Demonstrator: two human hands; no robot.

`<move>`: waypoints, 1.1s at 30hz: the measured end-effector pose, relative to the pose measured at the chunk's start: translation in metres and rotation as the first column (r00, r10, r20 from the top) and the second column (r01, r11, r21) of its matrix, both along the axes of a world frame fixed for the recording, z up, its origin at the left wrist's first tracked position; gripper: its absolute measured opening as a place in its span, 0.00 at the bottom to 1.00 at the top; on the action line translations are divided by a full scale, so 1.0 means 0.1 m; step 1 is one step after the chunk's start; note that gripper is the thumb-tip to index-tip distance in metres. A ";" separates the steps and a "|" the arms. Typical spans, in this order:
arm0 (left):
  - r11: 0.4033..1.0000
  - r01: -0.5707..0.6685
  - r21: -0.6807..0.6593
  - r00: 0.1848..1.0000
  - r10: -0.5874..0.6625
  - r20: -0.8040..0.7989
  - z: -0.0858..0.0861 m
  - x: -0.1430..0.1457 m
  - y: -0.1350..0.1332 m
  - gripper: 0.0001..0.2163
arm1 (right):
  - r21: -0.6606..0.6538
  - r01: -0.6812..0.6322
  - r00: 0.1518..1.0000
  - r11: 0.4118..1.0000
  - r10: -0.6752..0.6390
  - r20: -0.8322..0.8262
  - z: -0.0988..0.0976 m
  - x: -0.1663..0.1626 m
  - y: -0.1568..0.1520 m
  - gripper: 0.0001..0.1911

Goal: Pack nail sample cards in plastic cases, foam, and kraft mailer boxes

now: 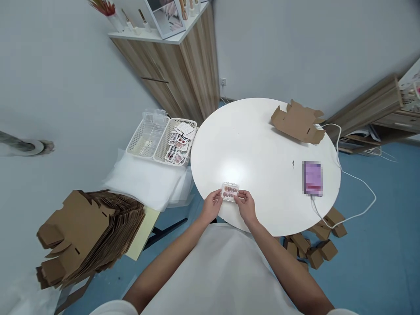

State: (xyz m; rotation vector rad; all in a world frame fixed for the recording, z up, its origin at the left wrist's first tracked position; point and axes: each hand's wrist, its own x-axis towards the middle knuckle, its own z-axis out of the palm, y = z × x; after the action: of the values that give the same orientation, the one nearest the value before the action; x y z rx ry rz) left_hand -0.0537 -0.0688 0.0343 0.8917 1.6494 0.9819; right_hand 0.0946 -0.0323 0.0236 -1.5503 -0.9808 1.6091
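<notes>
Both hands, left hand and right hand, pinch a small clear case of pinkish-red press-on nails.

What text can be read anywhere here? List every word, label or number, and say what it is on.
None can be read.
Phone on the white table: screen blurred.
Cards in the right basket: print too small.
Clear nail case, held by the left hand and right hand: no label visible.
Cardboard boxes: plain.

walls: pale grey | floor: blue | wooden cabinet | round white table
</notes>
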 end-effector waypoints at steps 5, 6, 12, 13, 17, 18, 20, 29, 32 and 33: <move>0.997 -0.076 -0.013 0.993 0.075 -0.088 -0.13 -0.32 0.11 0.18 | 0.019 -0.034 0.999 0.999 0.034 0.016 -0.01 -0.43 0.11 0.17; 0.996 -0.091 -0.015 0.990 0.089 -0.109 -0.15 -0.40 0.16 0.18 | 0.027 -0.045 0.999 0.999 0.045 0.018 0.00 -0.52 0.16 0.17; 0.995 -0.101 -0.002 0.988 0.100 -0.115 -0.21 -0.95 0.59 0.20 | 0.042 -0.067 0.988 0.997 0.061 0.141 -0.05 -1.08 0.57 0.18; 0.995 -0.100 -0.006 0.989 0.099 -0.107 -0.22 -1.03 0.67 0.20 | 0.035 -0.070 0.986 0.997 0.064 0.151 -0.08 -1.17 0.65 0.19; 0.995 -0.076 -0.067 0.993 0.069 -0.099 -0.27 -1.31 1.00 0.22 | 0.003 -0.074 0.985 0.997 0.073 0.154 -0.21 -1.50 0.94 0.22; 0.994 -0.069 -0.079 0.993 0.060 -0.106 -0.29 -1.36 1.07 0.23 | 0.001 -0.072 0.984 0.997 0.071 0.162 -0.25 -1.57 1.00 0.22; 0.994 -0.051 -0.094 0.992 0.039 -0.122 -0.34 -1.44 1.19 0.24 | 0.003 -0.072 0.980 0.997 0.070 0.184 -0.30 -1.69 1.11 0.23; 0.993 0.105 -0.047 0.979 -0.111 -0.169 -0.41 -1.56 1.36 0.28 | 0.062 -0.063 0.956 0.996 0.042 0.290 -0.33 -1.95 1.36 0.23; 0.989 0.138 -0.047 0.973 -0.144 -0.179 -0.37 -1.58 1.38 0.28 | 0.082 -0.043 0.952 0.996 0.016 0.305 -0.31 -2.00 1.37 0.23; 0.988 0.147 -0.048 0.972 -0.153 -0.180 -0.36 -1.58 1.39 0.28 | 0.089 -0.038 0.951 0.995 0.008 0.310 -0.31 -2.01 1.37 0.23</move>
State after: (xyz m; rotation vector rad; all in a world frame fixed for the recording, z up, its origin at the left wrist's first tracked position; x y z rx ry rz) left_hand -0.2119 0.0698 -0.0013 1.0936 1.7186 0.7848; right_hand -0.1063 0.1044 -0.0071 -1.7644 -1.2269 1.3364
